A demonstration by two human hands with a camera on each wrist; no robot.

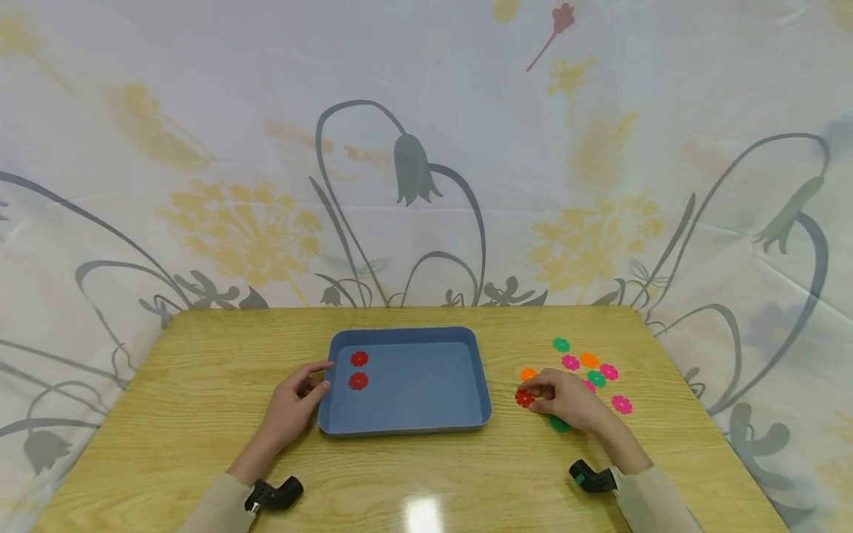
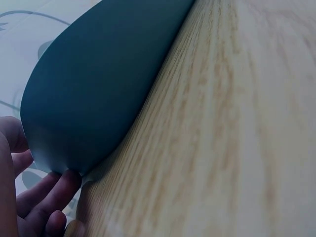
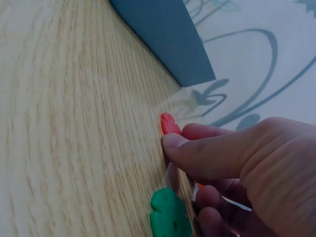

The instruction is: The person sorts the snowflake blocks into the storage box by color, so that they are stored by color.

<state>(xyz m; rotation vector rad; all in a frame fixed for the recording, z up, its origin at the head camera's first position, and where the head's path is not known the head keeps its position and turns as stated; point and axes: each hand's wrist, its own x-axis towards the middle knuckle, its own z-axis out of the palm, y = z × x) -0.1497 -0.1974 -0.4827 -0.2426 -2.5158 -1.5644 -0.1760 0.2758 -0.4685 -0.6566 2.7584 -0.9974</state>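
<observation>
A blue-grey tray lies on the table, with two red flower-shaped discs inside near its left wall. My left hand holds the tray's left side, thumb and index finger at the rim; in the left wrist view, other fingers touch the tray's outer wall. To the right of the tray, my right hand pinches another red flower-shaped disc between thumb and index finger, low over the table. A green flower-shaped disc lies just beside that hand.
Around and beyond my right hand lie several loose flower-shaped discs: green, orange and pink. The wooden table ends at the back against a patterned cloth. A black camera mount sits on each wrist.
</observation>
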